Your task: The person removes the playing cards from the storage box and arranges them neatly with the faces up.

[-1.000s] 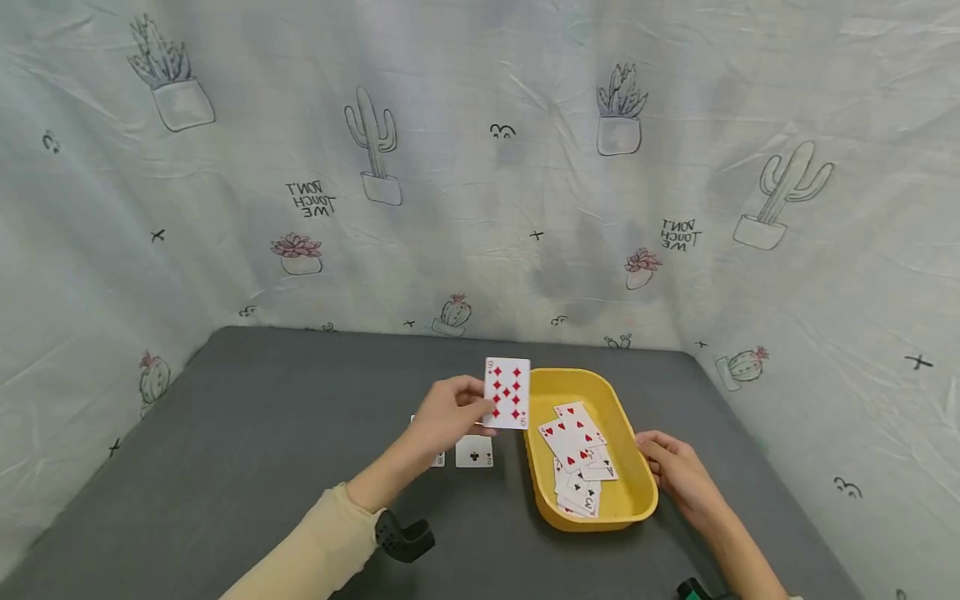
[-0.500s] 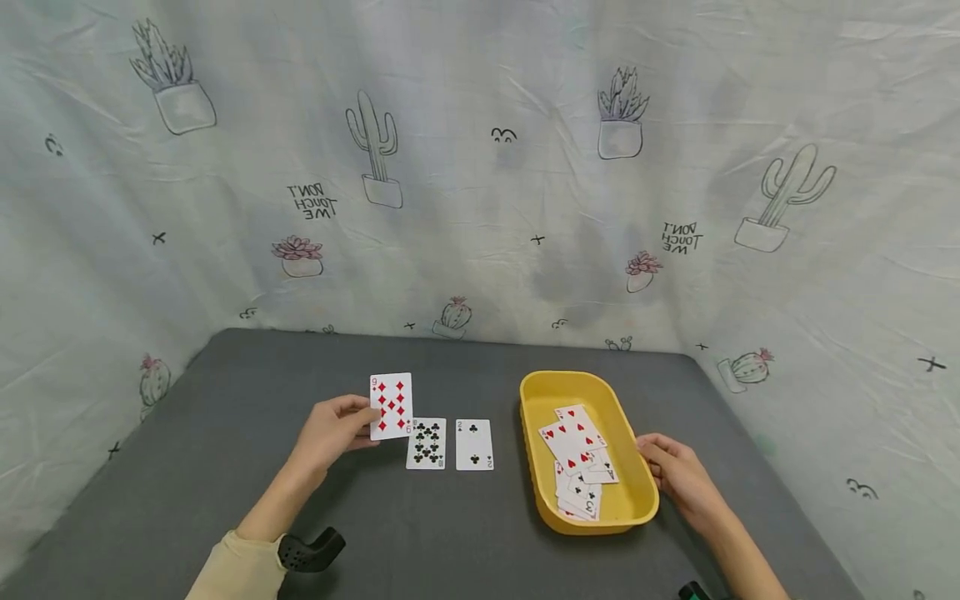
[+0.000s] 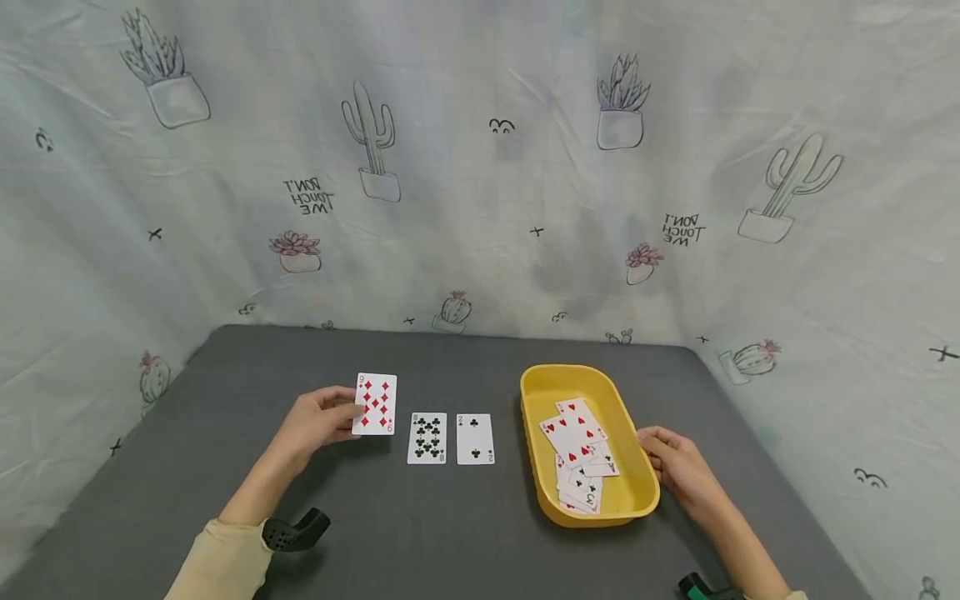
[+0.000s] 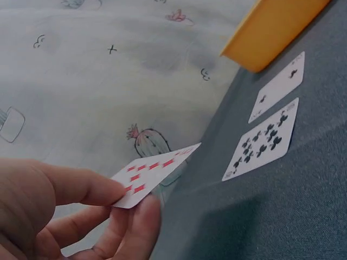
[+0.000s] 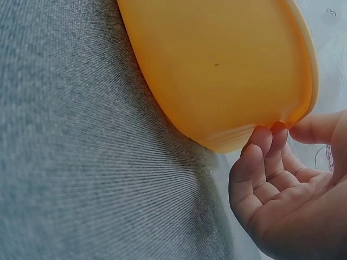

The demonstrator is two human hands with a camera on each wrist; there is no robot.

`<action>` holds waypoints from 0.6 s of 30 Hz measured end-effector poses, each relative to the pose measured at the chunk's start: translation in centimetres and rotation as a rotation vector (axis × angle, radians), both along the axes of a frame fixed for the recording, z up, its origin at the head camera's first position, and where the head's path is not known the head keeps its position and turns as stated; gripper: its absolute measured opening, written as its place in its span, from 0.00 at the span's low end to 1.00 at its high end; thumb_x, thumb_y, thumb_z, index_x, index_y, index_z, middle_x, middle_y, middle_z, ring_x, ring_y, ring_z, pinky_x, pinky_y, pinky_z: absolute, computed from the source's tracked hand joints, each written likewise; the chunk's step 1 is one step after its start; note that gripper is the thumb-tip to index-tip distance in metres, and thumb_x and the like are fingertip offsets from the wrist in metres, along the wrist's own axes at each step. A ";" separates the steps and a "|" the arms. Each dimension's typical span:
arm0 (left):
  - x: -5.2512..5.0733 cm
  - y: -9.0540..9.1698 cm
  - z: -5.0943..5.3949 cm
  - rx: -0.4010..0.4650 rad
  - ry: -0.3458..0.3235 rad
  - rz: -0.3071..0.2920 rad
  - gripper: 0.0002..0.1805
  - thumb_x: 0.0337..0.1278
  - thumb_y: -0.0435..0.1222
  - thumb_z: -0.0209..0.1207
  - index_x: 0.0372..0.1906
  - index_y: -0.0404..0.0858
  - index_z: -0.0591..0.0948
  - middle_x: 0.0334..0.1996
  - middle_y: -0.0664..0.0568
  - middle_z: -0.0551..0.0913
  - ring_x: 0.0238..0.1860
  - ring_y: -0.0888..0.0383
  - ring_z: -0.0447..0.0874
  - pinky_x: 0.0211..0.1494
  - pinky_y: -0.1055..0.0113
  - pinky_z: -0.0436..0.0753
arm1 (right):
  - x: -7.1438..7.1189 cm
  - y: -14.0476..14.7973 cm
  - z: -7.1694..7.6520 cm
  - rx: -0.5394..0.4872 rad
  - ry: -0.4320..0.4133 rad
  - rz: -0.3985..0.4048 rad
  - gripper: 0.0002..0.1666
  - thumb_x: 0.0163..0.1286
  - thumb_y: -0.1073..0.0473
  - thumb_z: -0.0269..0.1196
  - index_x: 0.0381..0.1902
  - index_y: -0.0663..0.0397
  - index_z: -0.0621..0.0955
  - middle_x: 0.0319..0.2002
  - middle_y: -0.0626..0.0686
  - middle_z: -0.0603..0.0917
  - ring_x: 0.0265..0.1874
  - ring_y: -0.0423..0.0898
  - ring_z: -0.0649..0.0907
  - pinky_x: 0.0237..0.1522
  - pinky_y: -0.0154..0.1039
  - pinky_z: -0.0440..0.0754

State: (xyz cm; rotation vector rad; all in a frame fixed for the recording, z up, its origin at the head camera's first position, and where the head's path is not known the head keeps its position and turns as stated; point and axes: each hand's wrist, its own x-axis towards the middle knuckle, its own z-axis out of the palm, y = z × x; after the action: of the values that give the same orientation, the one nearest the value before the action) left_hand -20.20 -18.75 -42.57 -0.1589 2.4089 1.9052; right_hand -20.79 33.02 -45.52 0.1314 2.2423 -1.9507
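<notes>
My left hand (image 3: 318, 419) pinches a nine-of-diamonds playing card (image 3: 377, 405) between thumb and fingers, held up above the table. In the left wrist view that playing card (image 4: 154, 174) tilts, face toward the camera. Just right of it, two cards lie face up side by side: a clubs card with several pips (image 3: 427, 438) and a two of clubs (image 3: 475, 439). My right hand (image 3: 681, 468) holds the right rim of a yellow plastic basin (image 3: 542, 492). In the right wrist view, thumb and curled fingertips (image 5: 261, 136) meet the basin's rim and outer wall.
Inside the basin lies a loose pile of overlapping cards (image 3: 573, 437), hearts and clubs among them. A dark grey cloth (image 3: 450, 542) covers the table. Behind and at the sides hangs a pale curtain (image 3: 465, 192) printed with cacti.
My left hand has carried the nine of diamonds leftward from beside the basin, past the two laid cards, uncovering them. The right hand stays at the basin's rim.
</notes>
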 end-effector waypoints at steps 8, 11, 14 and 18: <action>0.0 -0.5 -1.1 -0.008 -0.037 -0.033 0.24 0.63 0.30 0.60 0.60 0.22 0.71 0.40 0.39 0.80 0.33 0.51 0.84 0.40 0.56 0.85 | 0.5 -0.4 0.9 0.004 -0.001 0.000 0.20 0.77 0.55 0.55 0.52 0.72 0.74 0.39 0.56 0.83 0.33 0.44 0.83 0.34 0.37 0.83; -0.2 -0.8 -1.2 -0.023 -0.041 -0.033 0.22 0.61 0.29 0.61 0.57 0.22 0.73 0.38 0.40 0.81 0.31 0.51 0.83 0.38 0.57 0.86 | 0.5 -0.3 0.8 0.003 0.004 0.000 0.21 0.77 0.55 0.55 0.52 0.72 0.73 0.39 0.56 0.82 0.33 0.44 0.83 0.35 0.37 0.83; -0.3 -0.8 -1.5 -0.040 -0.049 -0.035 0.20 0.59 0.29 0.63 0.54 0.22 0.75 0.37 0.41 0.82 0.31 0.50 0.84 0.37 0.58 0.86 | 0.4 -0.2 0.6 0.007 0.001 0.009 0.21 0.77 0.54 0.55 0.52 0.72 0.74 0.39 0.56 0.82 0.33 0.44 0.83 0.34 0.37 0.83; -0.4 -0.7 -2.0 -0.018 -0.061 -0.041 0.20 0.55 0.27 0.65 0.52 0.22 0.76 0.36 0.41 0.83 0.32 0.50 0.84 0.37 0.59 0.86 | 0.4 -0.3 0.4 0.011 0.010 0.005 0.21 0.77 0.54 0.55 0.51 0.72 0.74 0.38 0.56 0.82 0.32 0.44 0.82 0.33 0.37 0.83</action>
State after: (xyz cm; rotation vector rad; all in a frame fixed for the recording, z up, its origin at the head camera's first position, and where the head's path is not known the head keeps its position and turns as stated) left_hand -20.60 -19.49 -44.60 -0.1643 2.3723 1.8339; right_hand -20.42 32.75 -45.09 0.1183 2.2574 -1.9412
